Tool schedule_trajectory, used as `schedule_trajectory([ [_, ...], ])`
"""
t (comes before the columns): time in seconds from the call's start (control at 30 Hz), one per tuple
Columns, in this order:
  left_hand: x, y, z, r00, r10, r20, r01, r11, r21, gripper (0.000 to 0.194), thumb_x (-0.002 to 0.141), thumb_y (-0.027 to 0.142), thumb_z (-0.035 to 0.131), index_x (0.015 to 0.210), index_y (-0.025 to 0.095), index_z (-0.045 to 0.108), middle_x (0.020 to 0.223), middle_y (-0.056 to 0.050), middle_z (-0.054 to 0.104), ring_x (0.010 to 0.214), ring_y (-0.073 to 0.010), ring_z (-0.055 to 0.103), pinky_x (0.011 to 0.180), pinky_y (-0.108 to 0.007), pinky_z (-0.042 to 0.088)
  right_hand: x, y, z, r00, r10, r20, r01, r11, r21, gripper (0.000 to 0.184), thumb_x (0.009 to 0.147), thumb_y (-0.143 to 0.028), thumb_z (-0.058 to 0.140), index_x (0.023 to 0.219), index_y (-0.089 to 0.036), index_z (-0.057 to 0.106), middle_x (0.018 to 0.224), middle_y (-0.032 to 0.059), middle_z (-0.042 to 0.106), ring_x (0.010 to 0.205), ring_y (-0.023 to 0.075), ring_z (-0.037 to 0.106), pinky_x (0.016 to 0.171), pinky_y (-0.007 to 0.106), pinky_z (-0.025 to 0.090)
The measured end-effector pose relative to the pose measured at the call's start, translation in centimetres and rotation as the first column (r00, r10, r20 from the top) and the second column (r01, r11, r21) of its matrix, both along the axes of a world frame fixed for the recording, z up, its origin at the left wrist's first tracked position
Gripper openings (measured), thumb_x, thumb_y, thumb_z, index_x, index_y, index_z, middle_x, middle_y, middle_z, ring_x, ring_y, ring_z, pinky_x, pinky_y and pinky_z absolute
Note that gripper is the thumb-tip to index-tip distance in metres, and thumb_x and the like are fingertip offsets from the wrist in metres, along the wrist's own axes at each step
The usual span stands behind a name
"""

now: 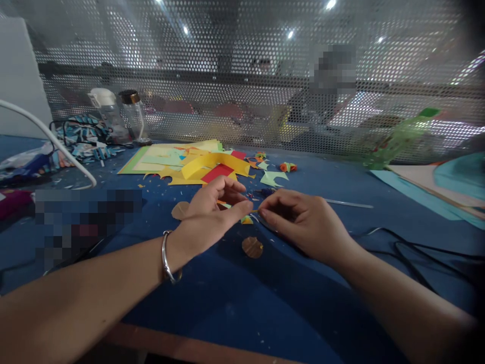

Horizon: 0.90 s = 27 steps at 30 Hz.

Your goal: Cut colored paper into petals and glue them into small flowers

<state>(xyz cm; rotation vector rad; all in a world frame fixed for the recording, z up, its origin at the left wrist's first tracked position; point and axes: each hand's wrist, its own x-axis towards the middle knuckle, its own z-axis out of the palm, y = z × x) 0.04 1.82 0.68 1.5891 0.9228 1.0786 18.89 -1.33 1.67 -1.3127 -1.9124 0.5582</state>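
Above the middle of the blue table, my right hand [303, 220] is closed in a pinch on a thin yellow strip [255, 211], probably paper. My left hand [215, 202] curves in from the other side, its thumb tip at the strip's free end and a gap showing between thumb and forefinger. Below both hands lies a round brown piece [252, 247] with a small yellow spot at its edge. Another brown piece [180, 210] is partly hidden by my left hand. Small green and orange paper scraps [247, 220] show beneath the fingers.
Cut coloured paper [166, 162], with a curved yellow strip [215, 163] on top, lies beyond my hands. An orange paper roll [288, 167] sits right of it. Bottles [135, 116] stand back left; a green bottle [401, 136] leans back right. Black cables [409, 250] trail at right.
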Motion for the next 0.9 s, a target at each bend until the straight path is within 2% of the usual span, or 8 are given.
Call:
schedule_trajectory([
  [0.2,-0.1,-0.5,0.8,0.981,-0.079,-0.179,0.076,0.997,-0.023,0.016,0.076,0.021,0.074,0.087,0.018,0.063,0.086,-0.002,0.069,0.075,-0.0125,0.063,0.063,-0.023,0.048,0.0,0.0,0.0,0.995,0.049,0.085,-0.049,0.999,0.000,0.017,0.086,-0.029,0.058,0.076,-0.019,0.068,0.071,0.0019,0.064,0.063,0.0135,0.056,0.056,0.025,0.043],
  [0.3,-0.1,-0.2,0.5,0.984,-0.085,-0.158,0.082,0.996,-0.024,0.014,0.075,0.017,0.073,0.085,0.017,0.063,0.082,-0.001,0.067,0.072,-0.0112,0.062,0.063,-0.023,0.047,0.2,0.1,0.2,0.992,0.065,0.106,-0.062,0.997,-0.037,0.020,0.087,-0.034,0.058,0.078,-0.019,0.068,0.072,0.0020,0.065,0.062,0.0137,0.056,0.056,0.025,0.042],
  [0.4,-0.1,0.3,-0.1,0.996,-0.071,-0.046,0.069,0.996,-0.049,0.015,0.075,0.019,0.074,0.085,0.016,0.063,0.080,-0.001,0.066,0.072,-0.0105,0.060,0.067,-0.024,0.047,0.8,0.3,0.6,0.976,0.061,0.210,-0.037,0.992,-0.118,0.023,0.087,-0.039,0.058,0.078,-0.021,0.067,0.066,0.0008,0.064,0.058,0.0140,0.055,0.053,0.026,0.040],
  [0.53,0.0,0.8,-0.5,0.992,0.046,0.120,-0.031,0.992,-0.121,0.018,0.072,0.018,0.077,0.083,0.014,0.063,0.081,-0.001,0.065,0.077,-0.0110,0.061,0.077,-0.026,0.048,1.9,0.8,0.7,0.845,0.090,0.527,0.081,0.953,-0.293,0.018,0.086,-0.033,0.058,0.072,-0.021,0.061,0.057,-0.0009,0.061,0.048,0.0129,0.054,0.048,0.026,0.034],
  [0.63,0.1,1.0,-0.4,0.973,0.121,0.195,-0.084,0.978,-0.190,0.017,0.070,0.015,0.077,0.081,0.014,0.064,0.081,-0.001,0.066,0.080,-0.0119,0.062,0.081,-0.028,0.047,2.6,1.2,0.6,0.767,0.146,0.625,0.120,0.924,-0.364,0.017,0.086,-0.031,0.057,0.072,-0.021,0.058,0.058,-0.0010,0.063,0.050,0.0132,0.056,0.049,0.026,0.033],
  [0.7,0.1,1.0,-0.3,0.966,0.145,0.212,-0.098,0.971,-0.219,0.017,0.069,0.014,0.078,0.080,0.014,0.066,0.080,-0.002,0.067,0.079,-0.0122,0.062,0.080,-0.028,0.047,3.1,1.5,0.5,0.765,0.157,0.624,0.103,0.928,-0.359,0.018,0.087,-0.033,0.054,0.076,-0.022,0.061,0.064,-0.0002,0.066,0.057,0.0148,0.059,0.053,0.027,0.035],
  [0.77,0.2,1.0,-0.2,0.964,0.151,0.217,-0.098,0.966,-0.238,0.017,0.068,0.014,0.078,0.080,0.014,0.067,0.081,-0.002,0.067,0.078,-0.0122,0.061,0.077,-0.028,0.046,3.7,1.7,0.5,0.745,0.105,0.659,0.138,0.942,-0.306,0.018,0.088,-0.034,0.053,0.079,-0.023,0.063,0.069,0.0005,0.068,0.064,0.0168,0.061,0.056,0.028,0.036],
  [0.9,0.2,0.8,-0.1,0.968,0.139,0.207,-0.081,0.961,-0.265,0.014,0.070,0.015,0.078,0.082,0.014,0.070,0.080,-0.003,0.068,0.075,-0.0117,0.060,0.074,-0.027,0.044,4.9,2.2,0.4,0.635,0.036,0.772,0.224,0.947,-0.229,0.014,0.084,-0.031,0.055,0.076,-0.023,0.064,0.073,0.0025,0.069,0.065,0.0195,0.059,0.055,0.031,0.033],
])
